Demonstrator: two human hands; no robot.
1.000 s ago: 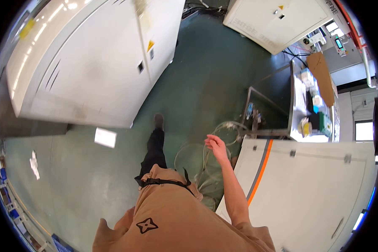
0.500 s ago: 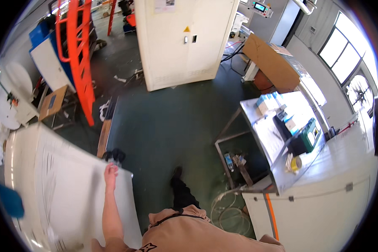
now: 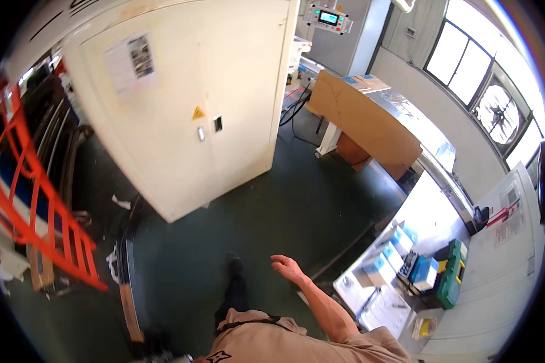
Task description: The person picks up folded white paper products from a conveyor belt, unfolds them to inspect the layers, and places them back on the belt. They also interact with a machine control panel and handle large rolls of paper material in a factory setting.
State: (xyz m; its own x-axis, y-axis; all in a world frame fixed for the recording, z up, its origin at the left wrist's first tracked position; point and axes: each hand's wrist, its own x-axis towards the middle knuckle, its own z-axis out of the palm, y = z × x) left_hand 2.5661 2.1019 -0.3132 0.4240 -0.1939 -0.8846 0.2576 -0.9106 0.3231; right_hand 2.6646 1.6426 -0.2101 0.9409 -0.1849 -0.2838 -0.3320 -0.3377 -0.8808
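The person's right hand (image 3: 286,267) swung loosely open and empty above the dark green floor (image 3: 272,206); it should have stayed clear of the cluttered steel bench (image 3: 369,290). The left hand was out of view.

Metal workbench (image 3: 430,209) beside the walkway, apparently cluttered.

The right hand (image 3: 286,267) hangs open over bare green floor (image 3: 266,206), with free room in front of it and to its left. Near its right side, the edge of a metal table (image 3: 369,266) blocks the way, crowded with small blue boxes (image 3: 427,272). Ahead, a big cream cabinet (image 3: 188,103) stands like a wall. Far left, an orange ladder frame (image 3: 36,212) closes that side.
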